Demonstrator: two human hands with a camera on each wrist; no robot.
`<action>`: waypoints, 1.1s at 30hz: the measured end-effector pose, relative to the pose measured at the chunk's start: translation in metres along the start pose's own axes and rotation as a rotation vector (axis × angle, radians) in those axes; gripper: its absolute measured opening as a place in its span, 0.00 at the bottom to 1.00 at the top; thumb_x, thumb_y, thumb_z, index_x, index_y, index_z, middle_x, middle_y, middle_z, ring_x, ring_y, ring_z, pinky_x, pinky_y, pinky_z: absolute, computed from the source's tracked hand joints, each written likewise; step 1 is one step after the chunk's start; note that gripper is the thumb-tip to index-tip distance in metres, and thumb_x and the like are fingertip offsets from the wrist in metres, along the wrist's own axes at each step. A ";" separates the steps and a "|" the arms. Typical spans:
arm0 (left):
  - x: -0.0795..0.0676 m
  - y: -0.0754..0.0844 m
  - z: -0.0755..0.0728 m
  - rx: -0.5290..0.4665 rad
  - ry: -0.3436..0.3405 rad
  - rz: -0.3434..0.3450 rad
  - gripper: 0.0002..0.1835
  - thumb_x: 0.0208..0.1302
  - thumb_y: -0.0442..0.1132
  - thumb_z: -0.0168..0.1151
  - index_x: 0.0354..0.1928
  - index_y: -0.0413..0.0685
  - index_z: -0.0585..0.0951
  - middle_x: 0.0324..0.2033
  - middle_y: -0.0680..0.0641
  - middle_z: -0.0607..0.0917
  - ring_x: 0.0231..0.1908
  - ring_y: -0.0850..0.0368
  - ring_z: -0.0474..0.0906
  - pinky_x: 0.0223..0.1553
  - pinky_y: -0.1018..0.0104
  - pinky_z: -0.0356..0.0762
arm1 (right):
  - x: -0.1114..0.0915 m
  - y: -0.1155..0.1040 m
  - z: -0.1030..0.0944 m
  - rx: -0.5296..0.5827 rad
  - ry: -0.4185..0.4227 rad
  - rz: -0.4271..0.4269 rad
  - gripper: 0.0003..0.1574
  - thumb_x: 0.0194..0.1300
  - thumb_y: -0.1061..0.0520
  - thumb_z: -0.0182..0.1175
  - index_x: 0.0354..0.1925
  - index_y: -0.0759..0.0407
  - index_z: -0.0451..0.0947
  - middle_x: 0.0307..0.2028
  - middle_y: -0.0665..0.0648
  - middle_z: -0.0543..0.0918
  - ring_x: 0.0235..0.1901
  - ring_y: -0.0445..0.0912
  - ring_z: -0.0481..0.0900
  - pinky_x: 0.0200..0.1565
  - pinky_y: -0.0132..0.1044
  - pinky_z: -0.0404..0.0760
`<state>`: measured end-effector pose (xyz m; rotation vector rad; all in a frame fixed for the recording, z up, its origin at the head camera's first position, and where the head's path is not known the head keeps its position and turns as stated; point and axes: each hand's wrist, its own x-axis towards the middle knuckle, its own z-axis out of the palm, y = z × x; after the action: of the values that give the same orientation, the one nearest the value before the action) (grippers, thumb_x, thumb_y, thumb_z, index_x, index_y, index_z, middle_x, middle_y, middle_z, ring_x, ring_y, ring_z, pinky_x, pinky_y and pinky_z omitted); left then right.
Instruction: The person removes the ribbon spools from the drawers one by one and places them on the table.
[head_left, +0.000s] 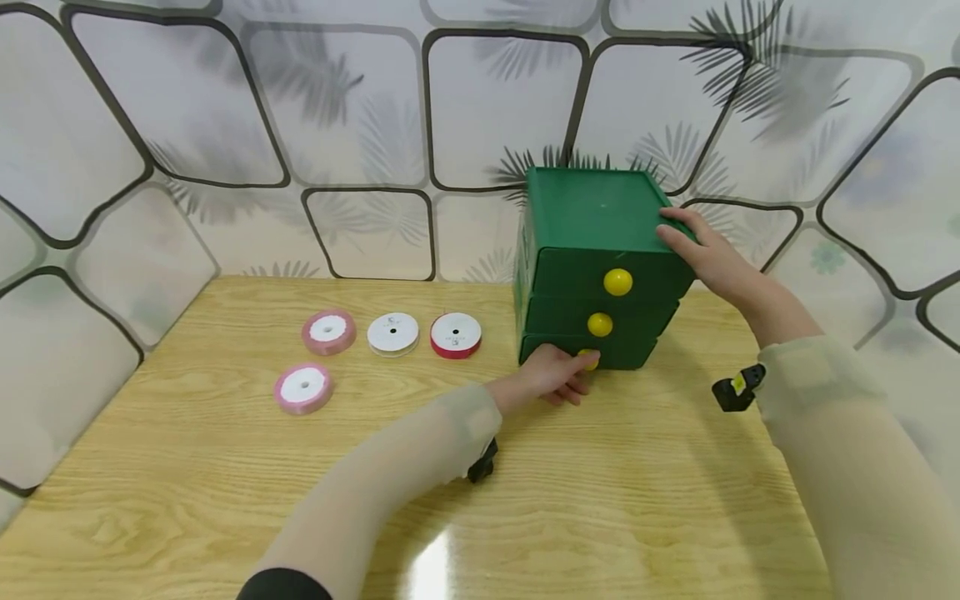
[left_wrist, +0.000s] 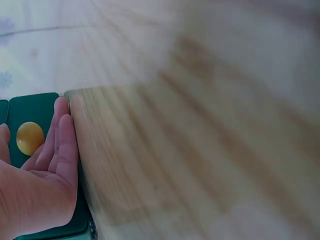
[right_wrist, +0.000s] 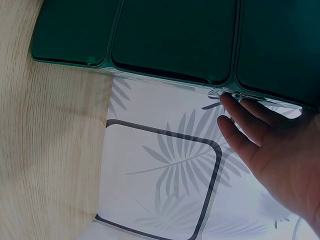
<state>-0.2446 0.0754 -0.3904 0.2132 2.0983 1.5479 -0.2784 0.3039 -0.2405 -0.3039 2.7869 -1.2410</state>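
Note:
A green cabinet point(head_left: 600, 212) with three stacked drawers and yellow knobs stands on the wooden table. At the bottom knob point(left_wrist: 30, 138) is my left hand point(head_left: 553, 373). In the left wrist view its thumb and fairly straight fingers lie on either side of that knob, with green showing between thumb and knob. My right hand point(head_left: 712, 254) rests on the cabinet's upper right edge. The right wrist view shows its extended fingers point(right_wrist: 245, 120) against the green side, fingertips partly hidden. All three drawers appear closed.
Left of the cabinet lie two pink ribbon spools point(head_left: 328, 332), a white spool point(head_left: 393, 334) and a red-edged spool point(head_left: 455, 335). A patterned wall covering point(head_left: 360, 233) rises behind the table point(head_left: 187, 483).

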 end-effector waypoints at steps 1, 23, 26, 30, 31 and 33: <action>0.001 0.000 0.001 0.002 0.004 0.004 0.29 0.67 0.60 0.57 0.35 0.38 0.86 0.28 0.45 0.88 0.25 0.55 0.85 0.19 0.69 0.74 | 0.000 0.000 0.000 0.001 0.000 -0.002 0.44 0.75 0.37 0.38 0.77 0.54 0.37 0.75 0.64 0.33 0.71 0.67 0.37 0.65 0.66 0.43; -0.006 0.001 0.007 -0.006 0.049 0.016 0.25 0.69 0.55 0.58 0.33 0.36 0.86 0.28 0.44 0.88 0.25 0.54 0.85 0.20 0.70 0.76 | 0.001 0.001 0.000 0.007 -0.003 -0.002 0.44 0.76 0.37 0.38 0.77 0.54 0.37 0.75 0.64 0.32 0.71 0.66 0.37 0.65 0.66 0.44; -0.010 -0.003 0.009 -0.021 0.025 0.029 0.25 0.69 0.54 0.58 0.33 0.37 0.87 0.27 0.44 0.88 0.23 0.55 0.84 0.22 0.70 0.77 | 0.001 0.001 0.001 0.002 -0.006 0.004 0.44 0.76 0.37 0.38 0.77 0.53 0.37 0.75 0.63 0.32 0.71 0.67 0.38 0.64 0.67 0.44; -0.018 -0.008 0.012 -0.054 0.001 0.048 0.24 0.68 0.54 0.59 0.32 0.37 0.87 0.24 0.45 0.87 0.21 0.56 0.83 0.23 0.69 0.78 | 0.001 0.001 0.001 -0.002 -0.012 0.018 0.45 0.75 0.36 0.38 0.78 0.52 0.36 0.75 0.62 0.30 0.71 0.68 0.38 0.64 0.68 0.44; -0.020 -0.009 0.013 -0.062 -0.003 0.053 0.24 0.68 0.53 0.59 0.32 0.36 0.87 0.24 0.44 0.87 0.20 0.57 0.83 0.23 0.69 0.79 | 0.001 0.001 0.001 -0.001 -0.014 0.022 0.45 0.75 0.35 0.38 0.78 0.51 0.35 0.75 0.62 0.30 0.71 0.68 0.39 0.64 0.68 0.45; -0.025 -0.010 0.015 -0.076 -0.008 0.062 0.24 0.69 0.53 0.59 0.32 0.35 0.87 0.23 0.44 0.87 0.20 0.57 0.82 0.23 0.68 0.79 | 0.001 0.002 0.001 0.003 -0.016 0.029 0.45 0.75 0.35 0.38 0.78 0.50 0.35 0.75 0.62 0.30 0.70 0.69 0.40 0.63 0.68 0.46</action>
<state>-0.2144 0.0742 -0.3953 0.2594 2.0403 1.6571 -0.2796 0.3039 -0.2424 -0.2709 2.7659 -1.2314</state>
